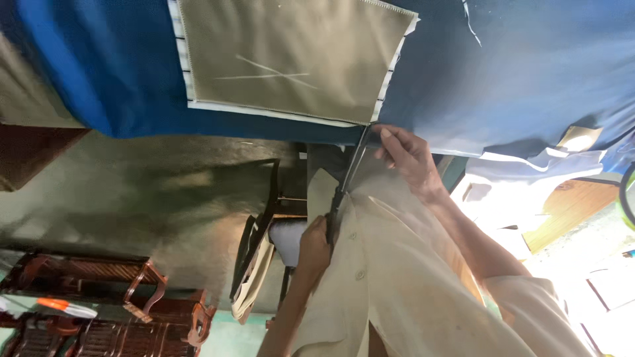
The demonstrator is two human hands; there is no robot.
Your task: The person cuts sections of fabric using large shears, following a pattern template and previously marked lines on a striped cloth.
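A khaki fabric piece [284, 53] with a chalk cross and a striped white lining edge lies on blue cloth [529, 66] covering a table. My left hand [315, 246] is shut on the handles of dark scissors [349, 173]. Their blades point up to the khaki piece's near right corner at the table edge. My right hand [408, 157] pinches the cloth edge right beside the blade tips. My beige buttoned shirt [403, 277] fills the lower middle of the view.
Dark wooden chairs [99, 304] stand at the lower left on a greenish floor [165, 198]. A dark metal frame with hanging beige cloth [254, 264] is below the table edge. White and light-blue fabric pieces [529, 172] hang at the right.
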